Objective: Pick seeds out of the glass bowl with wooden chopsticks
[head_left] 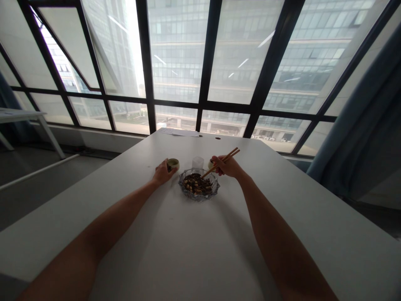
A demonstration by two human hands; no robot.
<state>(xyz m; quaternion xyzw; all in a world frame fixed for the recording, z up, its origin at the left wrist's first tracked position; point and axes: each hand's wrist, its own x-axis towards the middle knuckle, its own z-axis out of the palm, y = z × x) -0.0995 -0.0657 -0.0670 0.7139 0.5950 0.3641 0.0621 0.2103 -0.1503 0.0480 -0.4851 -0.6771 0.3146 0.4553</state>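
Observation:
In the middle of the table stands a clear glass bowl [199,196] with a scalloped rim. It holds a mix of dark and pale dried pieces [196,184], too small to name. My right hand [226,166] is closed round a pair of wooden chopsticks [230,154], whose tips reach down into the mix. To the bowl's upper left, my left hand [163,173] grips a small pale green cup [173,163] with some dark bits inside. A second small cup [211,164] is partly hidden behind my right hand. Beyond the bowl sits a small translucent cup [197,162].
The white table [175,251] runs toward tall windows [178,50] with dark frames. Papers [178,132] lie at its far edge, near a dark round spot [218,138]. A blue curtain [360,125] hangs at right. Another white table [21,115] stands at left.

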